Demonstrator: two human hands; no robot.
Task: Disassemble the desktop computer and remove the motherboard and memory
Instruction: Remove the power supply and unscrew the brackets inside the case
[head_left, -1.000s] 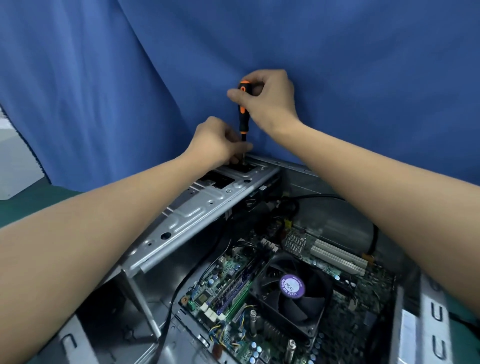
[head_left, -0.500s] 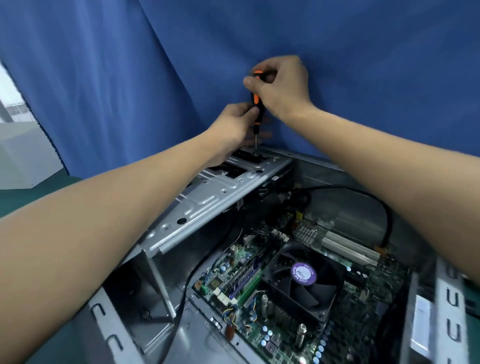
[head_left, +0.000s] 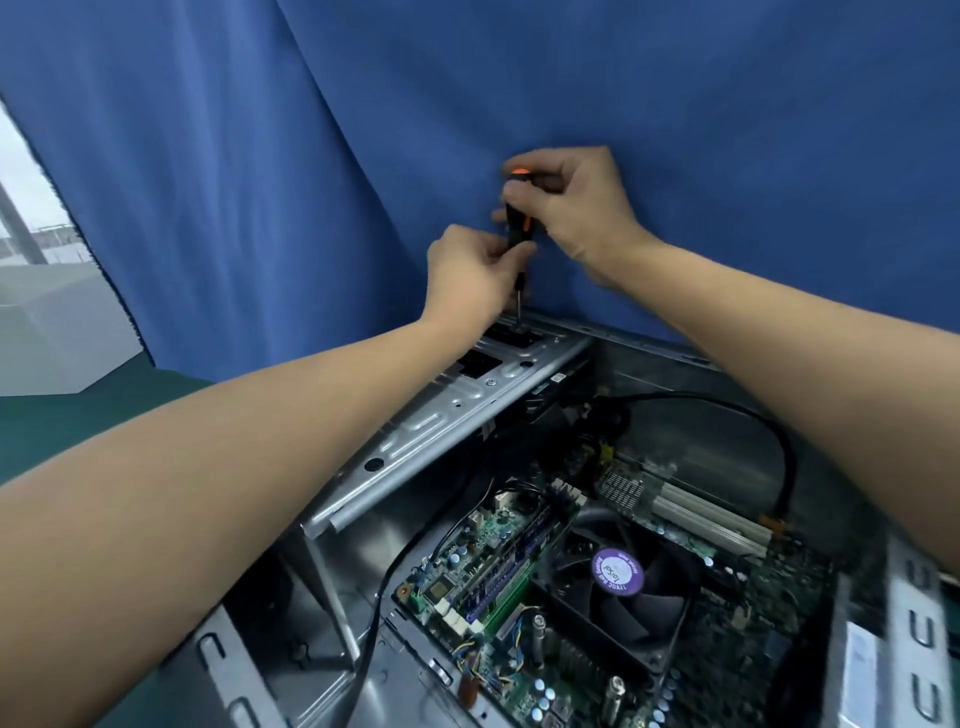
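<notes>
Far out to the left of the left hand, a green mat (head_left: 78, 410) runs under the blue curtain (head_left: 260, 156). Now the left hand (head_left: 470, 273) itself: arm stretched forward, fingers curled in, thumb and fingertips pinching the black lower end of the screwdriver (head_left: 518, 228) where the handle meets the shaft. The screwdriver stands close to upright, its tip down at a dark opening in the far end of the steel crossbar (head_left: 431, 421), just below that hand. Immediately to the right and a little higher, the right hand (head_left: 571, 208) is wrapped round the top of the handle, fingers closed over it with the orange cap peeking out above them. Below both hands, the open computer case (head_left: 675, 415) lies on its side. Down inside it, well beneath the left wrist, the motherboard (head_left: 470, 551) sits flat in the case, the memory sticks (head_left: 506, 558) seated in their slots. Right of those, under the right forearm, is the CPU cooler fan (head_left: 618, 577) with its purple hub sticker, and a black cable (head_left: 779, 457) loops down the case wall beyond it.
</notes>
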